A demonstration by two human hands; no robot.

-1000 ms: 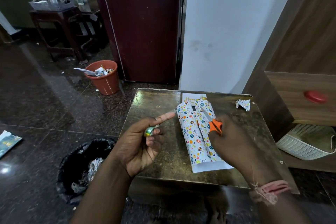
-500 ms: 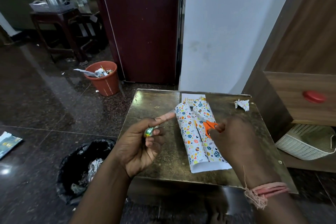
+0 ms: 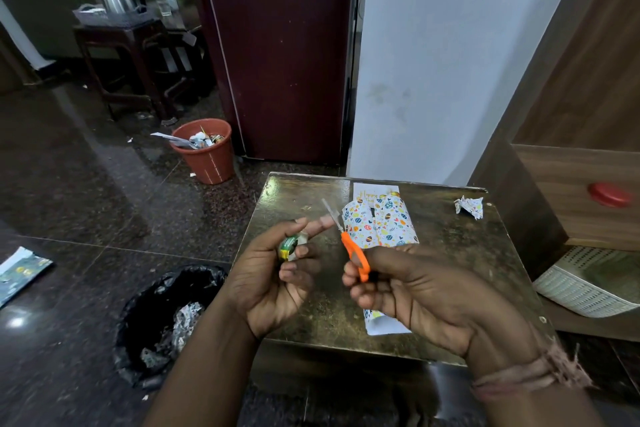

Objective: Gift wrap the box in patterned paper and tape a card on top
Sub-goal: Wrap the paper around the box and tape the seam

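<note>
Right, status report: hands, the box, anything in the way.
Left hand grips tape roll. Right hand grips orange scissors, blades at the tape. Wrapped box on table, card not on. Nothing blocking.

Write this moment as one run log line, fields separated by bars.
left hand: holds tape roll | right hand: holds orange scissors at tape | wrapped box: on table | card: not taped

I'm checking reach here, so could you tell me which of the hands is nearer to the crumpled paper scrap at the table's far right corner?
Right. The right hand holding scissors is nearer the scrap; the left hand, gripping tape, is further left.
</note>
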